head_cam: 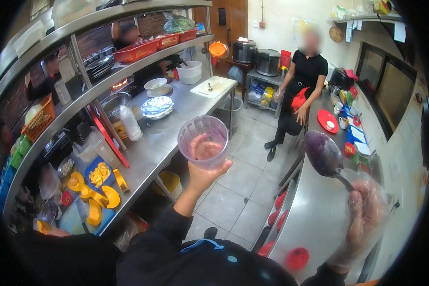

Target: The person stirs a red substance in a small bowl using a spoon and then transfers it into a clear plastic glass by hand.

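Observation:
My left hand (203,178) holds up a clear plastic cup (203,143) with purple residue on its walls; my fingers are round its base. In my right hand (366,211), which wears a clear plastic glove, is a metal spoon (323,153) with purple stuff on its bowl. The spoon is raised over the steel counter at the right, apart from the cup. A small red dish (297,259) lies on that counter below my right hand.
A steel worktable (153,143) at the left bears a foil-covered dish (157,107), cut squash (111,196) and a white cutting board (213,87). A person in black (302,82) stands ahead by the right counter. Others are behind the steel shelves (103,77).

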Demonstrator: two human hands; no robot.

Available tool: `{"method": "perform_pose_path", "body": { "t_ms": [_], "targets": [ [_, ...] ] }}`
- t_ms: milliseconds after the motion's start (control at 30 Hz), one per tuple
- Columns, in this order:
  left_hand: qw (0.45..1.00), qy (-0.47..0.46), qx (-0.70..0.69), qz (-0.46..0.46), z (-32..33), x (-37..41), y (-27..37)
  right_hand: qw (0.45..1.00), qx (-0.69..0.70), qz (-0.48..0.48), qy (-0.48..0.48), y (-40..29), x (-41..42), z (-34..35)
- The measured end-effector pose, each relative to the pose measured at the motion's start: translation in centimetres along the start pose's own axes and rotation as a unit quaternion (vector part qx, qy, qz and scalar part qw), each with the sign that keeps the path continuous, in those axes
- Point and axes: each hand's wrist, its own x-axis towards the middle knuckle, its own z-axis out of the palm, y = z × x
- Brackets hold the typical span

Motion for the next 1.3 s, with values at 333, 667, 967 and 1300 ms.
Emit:
{"method": "perform_pose_path", "body": {
  "t_ms": [333,667,967,1300],
  "targets": [
    [0.954,-0.104,0.27,0.08,-3.5,0.5,1.9,0.974,-0.098,-0.205,-0.025,2.6,1.0,2.5],
    [0.865,-0.141,0.375,0.302,-3.5,1.8,3.9,0.956,-0.069,-0.27,-0.091,0.8,1.3,3.9],
    [0.844,-0.166,0.394,0.324,-3.4,2.5,4.3,0.931,-0.118,-0.331,-0.099,1.6,1.0,5.1],
    [0.847,-0.167,0.393,0.318,-3.1,2.5,4.2,0.946,-0.037,-0.282,-0.155,0.9,0.3,5.8]
  ]
}}
